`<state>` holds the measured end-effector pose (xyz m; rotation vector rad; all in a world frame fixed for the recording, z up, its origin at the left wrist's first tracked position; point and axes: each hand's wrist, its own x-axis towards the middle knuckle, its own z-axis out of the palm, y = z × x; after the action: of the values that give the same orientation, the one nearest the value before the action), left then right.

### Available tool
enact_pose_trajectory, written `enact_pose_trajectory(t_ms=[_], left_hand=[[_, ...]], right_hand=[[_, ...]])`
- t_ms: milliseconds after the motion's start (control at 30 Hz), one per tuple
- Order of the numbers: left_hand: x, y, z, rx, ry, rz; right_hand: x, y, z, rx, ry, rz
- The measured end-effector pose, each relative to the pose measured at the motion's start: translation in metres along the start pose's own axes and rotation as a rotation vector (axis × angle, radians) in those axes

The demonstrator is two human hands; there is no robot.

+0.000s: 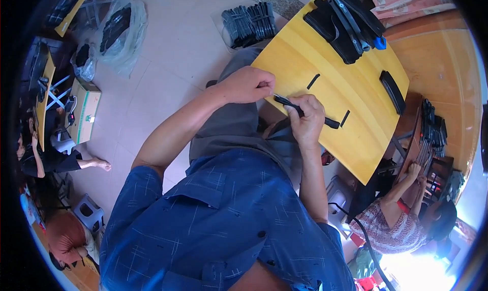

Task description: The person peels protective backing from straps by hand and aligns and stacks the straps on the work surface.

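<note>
My right hand (307,119) is closed around a folded black strip (332,123), and its ends stick out on both sides of my fingers near the edge of the yellow table (363,153). Just left of it, my left hand (250,85) is closed in a pinch at the strip's near end. A thin, pale sliver shows between the left fingertips and the strip; what it belongs to is hidden. Two short, narrow black pieces lie on the tabletop, one (313,81) beyond my hands and another (344,119) beside the strip's far end.
A pile of black pieces (345,29) with a blue item (379,42) sits at the table's far end. A longer black piece (392,92) lies by the right edge. Dark bundles (249,22) rest on the floor. One person (391,225) works at right, others at left.
</note>
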<state>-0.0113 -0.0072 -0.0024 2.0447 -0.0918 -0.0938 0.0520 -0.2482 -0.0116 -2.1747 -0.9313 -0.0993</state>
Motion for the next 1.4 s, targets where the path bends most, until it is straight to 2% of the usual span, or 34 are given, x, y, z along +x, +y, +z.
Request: enact_pose_trajectory(t_ms=[167, 500, 800, 867, 1000, 1067, 1167, 1400], left_hand=[[-0.002, -0.004, 0.002, -0.013, 0.039, 0.069], [-0.002, -0.003, 0.003, 0.008, 0.043, 0.05], [0.008, 0.002, 0.003, 0.062, 0.002, 0.028], [0.007, 0.006, 0.003, 0.04, 0.0, -0.073], [0.007, 0.008, 0.005, 0.052, 0.04, -0.068], [0.01, 0.003, 0.004, 0.069, -0.07, -0.01], [0.01, 0.007, 0.003, 0.087, -0.123, -0.034], [0.009, 0.004, 0.01, 0.13, -0.069, 0.006]], right_hand=[[0.0, 0.001, 0.001, 0.02, 0.014, -0.01], [0.001, -0.001, 0.0, -0.003, 0.018, -0.031], [0.005, 0.001, -0.003, -0.028, -0.014, -0.073], [0.005, 0.001, -0.003, -0.03, -0.015, -0.086], [0.005, 0.002, -0.004, -0.017, -0.022, -0.084], [0.006, 0.003, -0.004, -0.018, -0.03, -0.087], [0.007, 0.003, -0.005, -0.02, -0.039, -0.101], [0.008, 0.005, -0.006, -0.022, -0.039, -0.105]])
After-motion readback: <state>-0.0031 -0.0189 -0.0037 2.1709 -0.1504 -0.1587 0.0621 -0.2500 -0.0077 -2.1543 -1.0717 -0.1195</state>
